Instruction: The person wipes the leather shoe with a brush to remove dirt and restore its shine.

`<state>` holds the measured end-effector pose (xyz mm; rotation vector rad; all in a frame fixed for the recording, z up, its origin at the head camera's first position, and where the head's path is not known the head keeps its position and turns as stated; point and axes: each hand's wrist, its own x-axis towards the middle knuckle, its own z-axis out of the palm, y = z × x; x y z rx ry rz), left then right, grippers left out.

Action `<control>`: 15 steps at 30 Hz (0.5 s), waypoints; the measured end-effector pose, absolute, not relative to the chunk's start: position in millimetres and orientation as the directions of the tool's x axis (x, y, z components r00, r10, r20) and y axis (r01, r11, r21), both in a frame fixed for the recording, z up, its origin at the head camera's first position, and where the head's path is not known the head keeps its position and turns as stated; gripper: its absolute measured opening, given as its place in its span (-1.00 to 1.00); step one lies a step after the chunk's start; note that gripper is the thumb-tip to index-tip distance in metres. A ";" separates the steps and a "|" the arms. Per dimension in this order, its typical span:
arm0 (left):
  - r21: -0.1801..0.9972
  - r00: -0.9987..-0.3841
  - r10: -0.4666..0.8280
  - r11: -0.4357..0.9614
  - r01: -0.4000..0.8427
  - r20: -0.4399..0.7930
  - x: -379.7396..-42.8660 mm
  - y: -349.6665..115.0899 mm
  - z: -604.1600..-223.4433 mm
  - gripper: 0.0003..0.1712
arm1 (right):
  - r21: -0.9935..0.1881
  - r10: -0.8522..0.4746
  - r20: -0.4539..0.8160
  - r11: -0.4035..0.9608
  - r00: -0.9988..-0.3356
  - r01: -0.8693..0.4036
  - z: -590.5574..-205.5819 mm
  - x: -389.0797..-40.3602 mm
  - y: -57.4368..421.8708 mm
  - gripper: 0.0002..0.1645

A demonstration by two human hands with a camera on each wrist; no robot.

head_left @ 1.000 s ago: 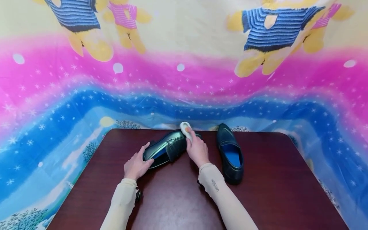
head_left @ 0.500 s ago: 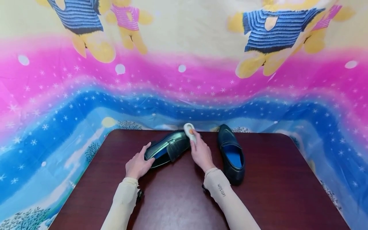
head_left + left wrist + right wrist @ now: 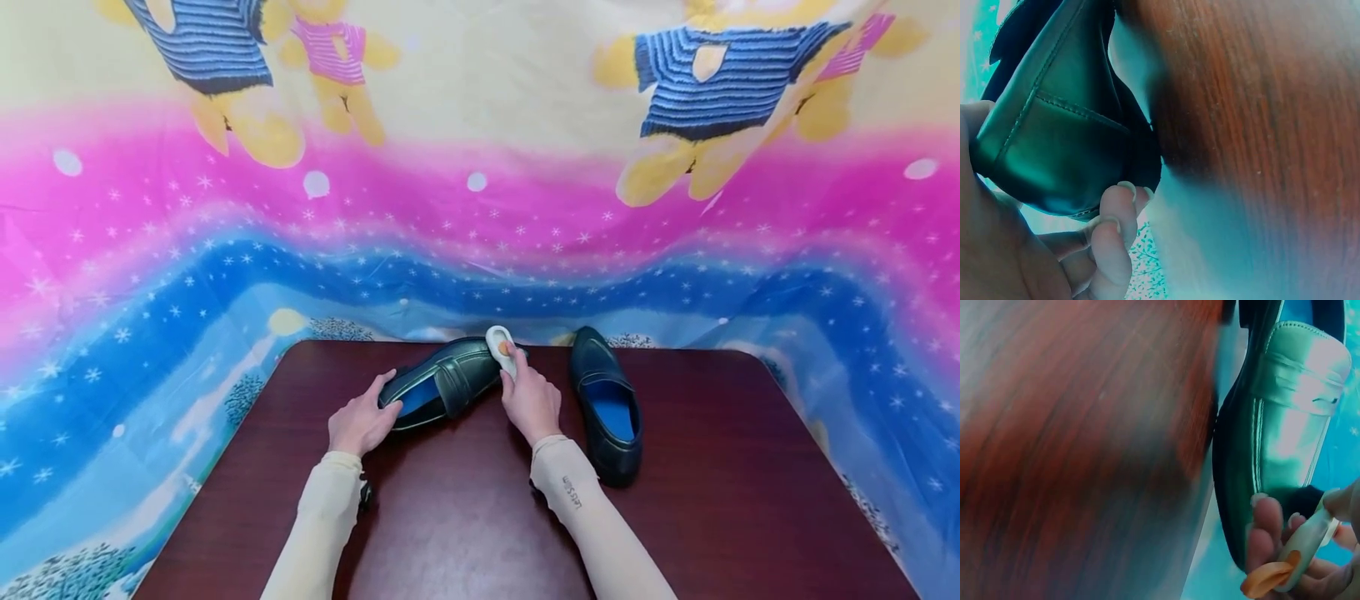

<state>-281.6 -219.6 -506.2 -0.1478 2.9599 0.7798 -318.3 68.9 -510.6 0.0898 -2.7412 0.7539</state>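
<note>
A shiny black loafer [image 3: 463, 382] with a blue insole lies at a slant near the table's back edge, its toe to the right. My left hand [image 3: 360, 423] grips it by the heel, thumb at the opening and fingers curled round the back, as the left wrist view shows on the heel leather [image 3: 1063, 150]. In my right hand [image 3: 532, 404] is a small white brush [image 3: 494, 335], pinched between thumb and fingers over the toe. An orange loop [image 3: 1266, 579] hangs from the brush in the right wrist view; its dark underside is close against the toe leather.
A second black loafer [image 3: 600, 360] stands to the right of my right hand, toe toward the back. The dark red-brown table [image 3: 450, 525] has rounded back corners. Behind it hangs a bright curtain [image 3: 480, 225] printed with bears.
My right hand has moved the brush a little to the right along the toe. The left hand keeps its grip on the heel, and the view has shifted slightly.
</note>
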 end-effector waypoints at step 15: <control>0.467 -0.991 -0.070 0.877 -0.116 -0.115 -283.9 -221.8 -506.4 -0.24 | -0.572 0.144 0.207 0.820 -0.968 0.000 -509.1 -308.8 85.4 -0.42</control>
